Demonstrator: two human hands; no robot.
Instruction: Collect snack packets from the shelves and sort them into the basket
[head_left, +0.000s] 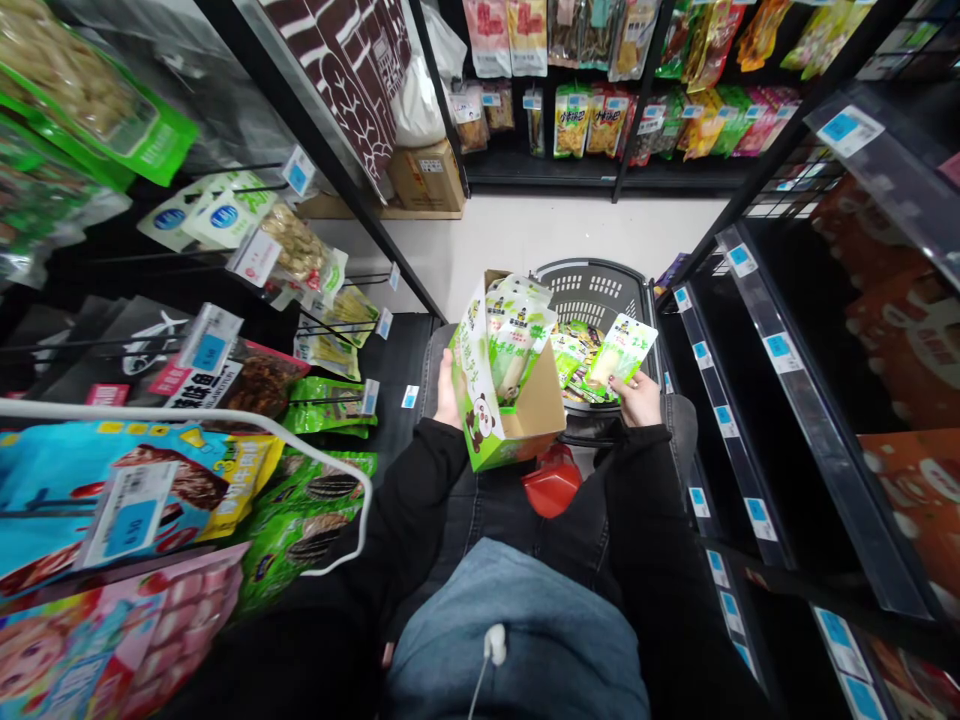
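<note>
My left hand (pixel 447 392) grips the side of an open cardboard display box (pixel 484 420), green and white with a panda printed on it. Several green-and-white snack packets (pixel 516 340) stand inside the box. Between the thumb and fingers of my right hand (pixel 640 399) is one such snack packet (pixel 622 350), held above a grey plastic shopping basket (pixel 592 280). Loose green and dark packets (pixel 574 365) lie in the basket. The fingers of my left hand are partly hidden behind the box.
Hanging snack bags (pixel 334 405) fill the rack on my left, beside a white cable (pixel 330 460). Price-tagged shelves (pixel 780 350) run along my right. A brown carton (pixel 427 178) and another snack rack (pixel 577 120) stand ahead. Something red (pixel 553 482) lies between my knees.
</note>
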